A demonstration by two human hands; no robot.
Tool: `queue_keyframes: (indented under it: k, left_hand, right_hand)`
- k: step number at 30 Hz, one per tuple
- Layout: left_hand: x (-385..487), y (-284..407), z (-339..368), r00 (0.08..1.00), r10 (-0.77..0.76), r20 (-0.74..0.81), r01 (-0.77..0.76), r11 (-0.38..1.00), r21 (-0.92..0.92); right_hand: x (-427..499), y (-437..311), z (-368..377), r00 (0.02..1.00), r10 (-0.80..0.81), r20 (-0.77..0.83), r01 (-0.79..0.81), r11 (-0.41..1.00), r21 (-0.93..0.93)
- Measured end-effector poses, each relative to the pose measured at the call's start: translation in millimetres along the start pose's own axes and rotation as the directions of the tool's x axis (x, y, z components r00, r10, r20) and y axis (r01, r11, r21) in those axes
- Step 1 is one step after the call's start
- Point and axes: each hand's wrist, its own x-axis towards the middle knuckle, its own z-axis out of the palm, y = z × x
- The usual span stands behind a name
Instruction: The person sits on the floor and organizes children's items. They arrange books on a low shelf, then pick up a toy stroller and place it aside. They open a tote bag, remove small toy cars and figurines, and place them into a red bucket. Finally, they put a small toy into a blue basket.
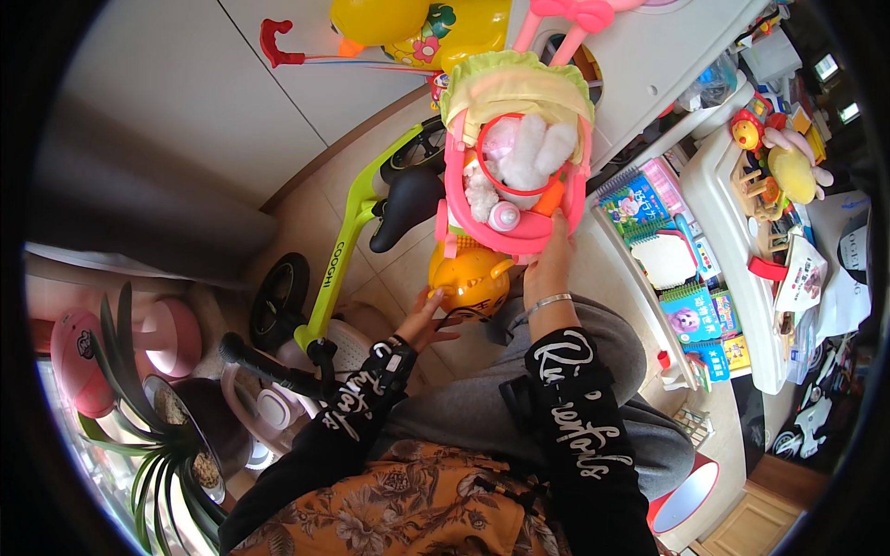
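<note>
A pink doll stroller (487,235) with a pale yellow, green-frilled canopy (514,87) stands before me. My right hand (549,267) grips its front rim, the fingers reaching up over the edge. Inside lie a white plush toy with long ears (532,149), ringed by a red hoop (504,186), an orange toy carrot (549,199), a small white fluffy toy (480,194) and a toy bottle (504,216). Just below the stroller is a glossy orange-yellow animal-shaped toy (476,278). My left hand (424,321) is at its left side, thumb at a knob and fingers spread.
A lime-green balance bike (348,236) with a black saddle (410,208) stands on the left. A potted plant (174,445) is at lower left. On the right are a rack of children's books (667,278) and a white toy-covered surface (716,167). A yellow duck toy (445,35) is above.
</note>
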Motion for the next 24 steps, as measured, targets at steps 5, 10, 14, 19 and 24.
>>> queue_keyframes:
  k: [5, 10, 14, 19, 24]
  left_hand:
    - [19, 12, 45, 0.991, -0.037, -0.132, 0.038, 0.999, 0.011]
    - [33, 4, 62, 0.988, -0.016, -0.153, 0.035, 0.991, 0.128]
    - [43, 5, 65, 0.972, 0.027, -0.234, 0.038, 0.963, 0.268]
    - [54, -6, 65, 0.954, 0.037, -0.298, 0.056, 0.953, 0.298]
    - [78, -28, 37, 0.967, 0.254, 0.016, -0.175, 0.620, 0.765]
  right_hand:
    - [7, -1, -1, 1.000, 0.003, -0.005, -0.003, 1.000, 0.003]
    - [24, 1, -1, 0.991, -0.131, 0.004, 0.131, 0.991, -0.020]
    - [32, -1, -3, 0.992, -0.126, -0.022, 0.122, 0.982, -0.141]
    - [33, -7, -5, 0.994, -0.107, 0.028, 0.109, 0.987, -0.118]
    - [40, -3, -25, 0.990, -0.141, 0.009, 0.125, 0.845, -0.520]
